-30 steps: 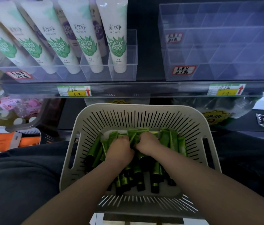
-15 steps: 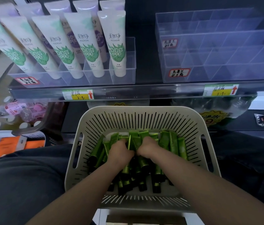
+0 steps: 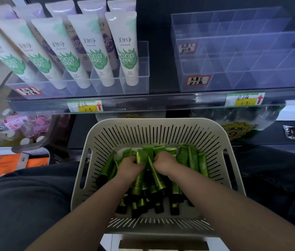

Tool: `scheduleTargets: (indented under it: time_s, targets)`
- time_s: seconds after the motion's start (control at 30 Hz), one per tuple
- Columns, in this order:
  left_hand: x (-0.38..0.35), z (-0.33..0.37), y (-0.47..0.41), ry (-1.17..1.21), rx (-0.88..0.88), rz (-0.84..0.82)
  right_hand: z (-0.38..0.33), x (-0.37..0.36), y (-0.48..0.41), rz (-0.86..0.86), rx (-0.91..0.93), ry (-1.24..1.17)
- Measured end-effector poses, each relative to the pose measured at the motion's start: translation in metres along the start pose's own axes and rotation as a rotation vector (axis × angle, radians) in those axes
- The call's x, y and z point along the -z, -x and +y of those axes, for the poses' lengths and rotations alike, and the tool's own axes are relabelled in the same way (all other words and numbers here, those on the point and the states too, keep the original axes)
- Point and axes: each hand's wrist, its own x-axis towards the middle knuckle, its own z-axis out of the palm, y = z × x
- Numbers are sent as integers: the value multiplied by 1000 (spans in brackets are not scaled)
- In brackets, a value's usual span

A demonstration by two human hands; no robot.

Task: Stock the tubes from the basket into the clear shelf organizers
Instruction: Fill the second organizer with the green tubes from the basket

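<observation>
A pale slotted basket (image 3: 154, 131) sits on my lap, holding several green tubes (image 3: 193, 160) with black caps. Both hands are down in the pile, side by side. My left hand (image 3: 129, 166) has its fingers curled round green tubes, one of them tilted up between the hands. My right hand (image 3: 165, 163) grips tubes just to the right of it. Above, on the shelf, stands a clear organizer (image 3: 242, 57) with empty compartments at the right. A second clear organizer (image 3: 135, 84) at the left holds white tubes (image 3: 125, 48) with green leaf prints.
The shelf's front rail (image 3: 161, 104) carries yellow price tags (image 3: 87, 106). Below left are a bin of small pink-capped bottles (image 3: 18, 127) and orange boxes (image 3: 10, 163). Bagged goods (image 3: 237, 127) lie under the shelf behind the basket. My dark-trousered legs flank the basket.
The view has tilted down a little, so the shelf sits lower in frame. Both hands stay in the basket, and the tubes between them have been lifted and bunched slightly.
</observation>
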Motion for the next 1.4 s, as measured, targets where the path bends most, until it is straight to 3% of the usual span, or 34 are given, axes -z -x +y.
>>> scheduleTargets:
  time_s: [0.43,0.73,1.13,1.4]
  targets:
    - [6,-3,-1,114,50,-61,5,6,-3,-82,-6,-234]
    - [18,3,7,136,25,-149,13,18,9,-50,75,-339]
    - [36,48,38,172,-111,-224,11,83,58,-6,294,-418]
    - [36,125,68,172,-335,-221,-2,157,109,85,503,-460]
